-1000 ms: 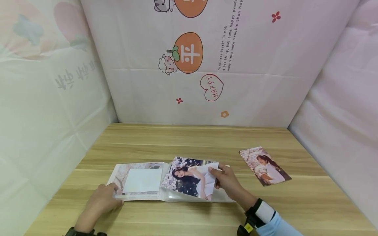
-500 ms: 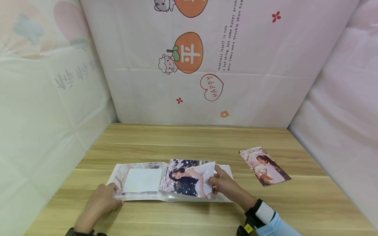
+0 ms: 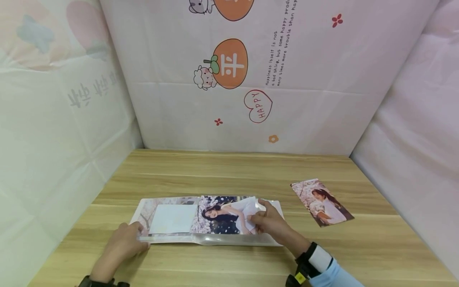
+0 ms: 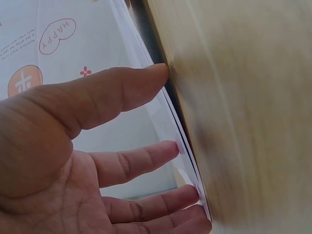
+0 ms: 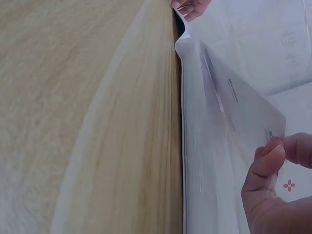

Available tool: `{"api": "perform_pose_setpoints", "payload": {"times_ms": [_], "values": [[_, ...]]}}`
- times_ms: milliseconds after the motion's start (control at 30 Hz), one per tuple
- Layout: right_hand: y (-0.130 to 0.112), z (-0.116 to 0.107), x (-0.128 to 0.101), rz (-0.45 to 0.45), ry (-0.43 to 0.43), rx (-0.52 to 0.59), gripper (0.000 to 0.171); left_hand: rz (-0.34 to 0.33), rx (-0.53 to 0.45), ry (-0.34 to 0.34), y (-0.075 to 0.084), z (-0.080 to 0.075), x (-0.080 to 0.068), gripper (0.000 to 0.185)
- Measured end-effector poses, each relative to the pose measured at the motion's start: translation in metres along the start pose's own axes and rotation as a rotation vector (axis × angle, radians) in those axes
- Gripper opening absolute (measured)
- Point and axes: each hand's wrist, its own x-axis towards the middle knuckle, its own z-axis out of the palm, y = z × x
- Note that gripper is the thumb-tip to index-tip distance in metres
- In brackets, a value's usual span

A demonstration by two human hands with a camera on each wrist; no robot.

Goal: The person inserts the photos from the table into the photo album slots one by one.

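A photo album [image 3: 211, 240] lies spread flat, its left page showing a blossom print under a pale blank panel [image 3: 173, 219]. My right hand [image 3: 271, 222] pinches a photo [image 3: 226, 215] of a person in white by its right end, thumb against fingers. That photo lies over the clear sleeve of the right page; in the right wrist view its white back [image 5: 248, 105] tilts up from the page, lower at the end near the fold. At the album's left end rests my left hand [image 3: 125, 241]. Its fingers [image 4: 141, 161] reach out fairly straight, fingertips on the page edge.
A second photo [image 3: 322, 202], with pink blossoms, lies askew on the wooden table [image 3: 229, 171] to the right of the album. Printed white cloth [image 3: 172, 111] walls off the back and both sides.
My right hand has moved the photo left and slightly down, so it sits squarer over the right page, close to the fold. The left hand stays where it was.
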Motion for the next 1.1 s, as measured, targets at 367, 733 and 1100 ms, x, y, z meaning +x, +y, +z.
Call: {"api": "perform_pose_setpoints", "payload": {"times_ms": [367,733,1100], "values": [[0.0026,-0.0029,-0.0026,-0.022,0.037,-0.010,0.067,0.000,0.000,-0.026,0.0019,-0.0026,-0.0004,0.048],[0.0013,-0.0034,-0.0041,-0.044,-0.002,-0.012,0.066,0.008,-0.002,-0.028,0.0024,-0.0040,-0.0008,0.045],[0.0023,0.0017,-0.0012,-0.028,0.044,-0.028,0.060,0.004,-0.003,-0.033,0.0046,-0.0064,-0.0019,0.045]]}}
